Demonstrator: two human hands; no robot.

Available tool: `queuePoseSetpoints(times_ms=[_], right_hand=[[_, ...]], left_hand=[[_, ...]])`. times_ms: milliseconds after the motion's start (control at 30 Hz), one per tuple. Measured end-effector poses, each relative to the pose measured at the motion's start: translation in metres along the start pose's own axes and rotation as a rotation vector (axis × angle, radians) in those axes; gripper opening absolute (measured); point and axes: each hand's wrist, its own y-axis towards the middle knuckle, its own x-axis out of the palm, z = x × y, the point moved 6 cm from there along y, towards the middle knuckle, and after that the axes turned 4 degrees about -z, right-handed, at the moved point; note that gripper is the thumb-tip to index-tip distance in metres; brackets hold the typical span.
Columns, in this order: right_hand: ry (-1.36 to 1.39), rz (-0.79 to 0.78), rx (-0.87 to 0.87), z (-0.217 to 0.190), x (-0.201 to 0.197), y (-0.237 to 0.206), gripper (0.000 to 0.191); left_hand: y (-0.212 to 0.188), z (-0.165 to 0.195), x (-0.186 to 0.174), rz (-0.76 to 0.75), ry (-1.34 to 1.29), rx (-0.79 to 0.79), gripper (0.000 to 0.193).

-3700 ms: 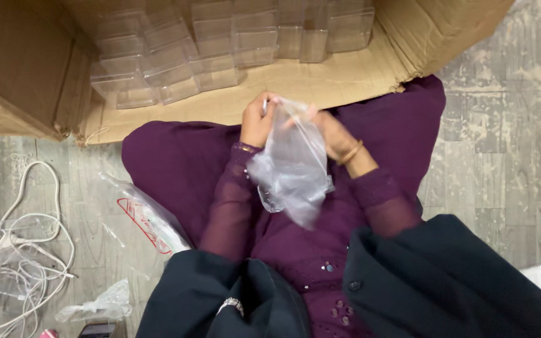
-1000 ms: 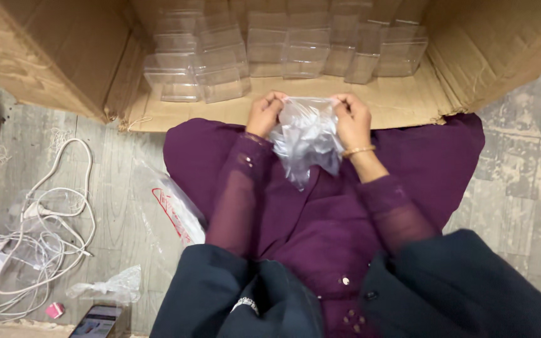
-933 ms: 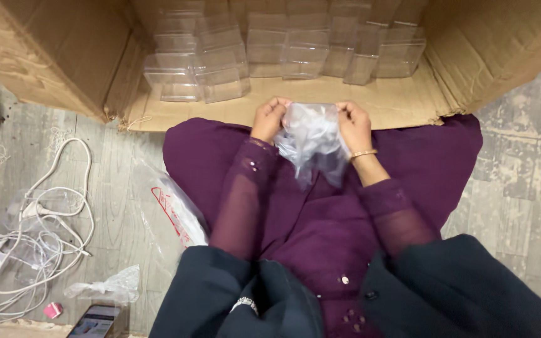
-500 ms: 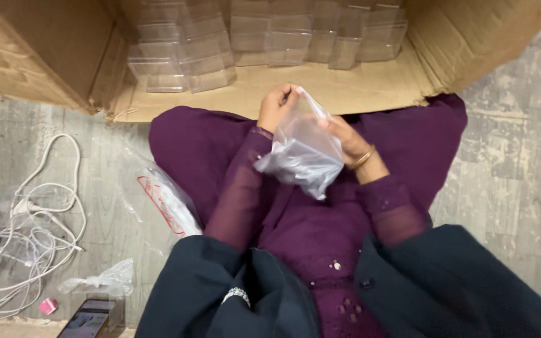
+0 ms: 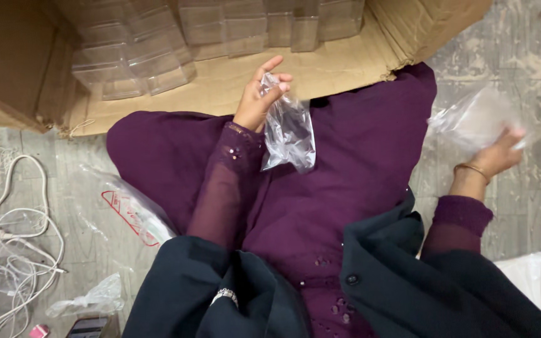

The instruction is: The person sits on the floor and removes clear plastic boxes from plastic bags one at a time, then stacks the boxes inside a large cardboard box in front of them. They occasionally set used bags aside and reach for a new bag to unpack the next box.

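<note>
A person seated on the floor (image 5: pixel 521 56) works over a purple lap, each hand busy with its own piece of clear plastic. The left hand (image 5: pixel 257 100) is raised near the middle of the scene, its thumb and forefinger pinched shut on the top edge of a small clear plastic bag (image 5: pixel 289 128), the other fingers (image 5: pixel 269 64) splayed loose; held by the rim this way, the bag hangs open-side up over the purple garment (image 5: pixel 345 181). The right hand (image 5: pixel 499 155), a thin bangle at its wrist, reaches out to the far right over the floor, fingers curled around a second crumpled clear bag (image 5: pixel 474 116), kept well apart from the first. Beyond the lap lies an opened cardboard box (image 5: pixel 233 84), its flap folded flat toward the person, with rows of clear plastic cases (image 5: pixel 151 53) lined along its far side within arm's reach. To the left, white cables (image 5: pixel 14 250) and another plastic wrapper (image 5: pixel 129 209) lie on the floor.
</note>
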Motion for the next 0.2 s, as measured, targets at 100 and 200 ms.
queuePoseSetpoints(times_ms=[100, 200], right_hand=[[-0.091, 0.153, 0.284, 0.049, -0.005, 0.005, 0.072], [0.167, -0.014, 0.455, 0.066, 0.039, 0.01, 0.092]], left_hand=[[0.002, -0.005, 0.007, -0.03, -0.045, -0.023, 0.06], [-0.006, 0.006, -0.002, -0.071, -0.14, -0.056, 0.057]])
